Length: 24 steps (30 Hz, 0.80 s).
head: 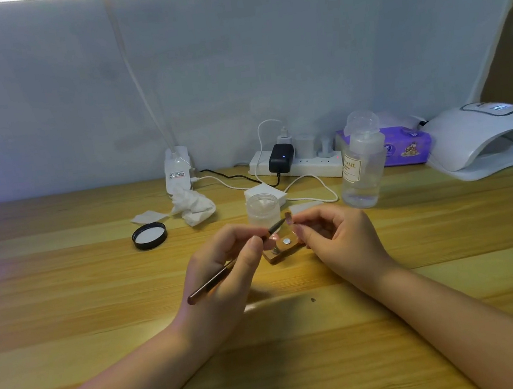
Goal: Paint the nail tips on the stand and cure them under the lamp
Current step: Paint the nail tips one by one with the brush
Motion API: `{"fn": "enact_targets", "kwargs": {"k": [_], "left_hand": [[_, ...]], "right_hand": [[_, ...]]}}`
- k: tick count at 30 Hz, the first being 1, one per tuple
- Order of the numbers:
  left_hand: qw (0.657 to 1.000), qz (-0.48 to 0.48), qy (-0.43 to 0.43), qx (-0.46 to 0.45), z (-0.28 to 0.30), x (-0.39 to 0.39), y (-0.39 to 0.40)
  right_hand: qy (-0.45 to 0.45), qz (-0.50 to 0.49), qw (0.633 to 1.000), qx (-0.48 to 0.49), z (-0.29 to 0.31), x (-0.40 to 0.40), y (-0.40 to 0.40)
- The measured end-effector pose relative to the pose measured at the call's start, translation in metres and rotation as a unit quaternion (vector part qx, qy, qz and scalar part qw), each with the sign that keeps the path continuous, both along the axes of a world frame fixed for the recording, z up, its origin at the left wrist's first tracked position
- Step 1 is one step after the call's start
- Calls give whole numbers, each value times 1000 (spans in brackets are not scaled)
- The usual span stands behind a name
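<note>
My left hand [226, 270] grips a thin brown nail brush [217, 278], its tip touching a small nail tip [288, 217]. My right hand [336, 239] pinches that nail tip between thumb and forefinger, just above a small clear stand [284, 251] with round metal discs on the wooden table. The white curing lamp [486, 138] sits at the far right, its opening facing me.
Behind the stand are an open clear jar [263, 208], its black lid [149, 236], a crumpled tissue [193, 204], a clear pump bottle [362, 160], a power strip [296, 161] with cables, and a purple wipes pack [405, 145].
</note>
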State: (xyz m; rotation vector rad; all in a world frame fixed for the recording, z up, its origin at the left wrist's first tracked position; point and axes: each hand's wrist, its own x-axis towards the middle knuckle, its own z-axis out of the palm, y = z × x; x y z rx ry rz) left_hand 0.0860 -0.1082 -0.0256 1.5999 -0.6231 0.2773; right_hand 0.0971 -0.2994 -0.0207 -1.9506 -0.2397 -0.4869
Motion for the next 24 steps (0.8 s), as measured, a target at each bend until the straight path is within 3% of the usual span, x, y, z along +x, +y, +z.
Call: {"fn": "enact_targets", "kwargs": {"k": [16,24], "left_hand": [[990,61,-77,100,0,-2,2],[989,84,-80,96,2,-3,0]], "right_hand": [[-58,-45,995,-65,-3,1,0],[-48,-52,996,-49,-3,2,1]]}}
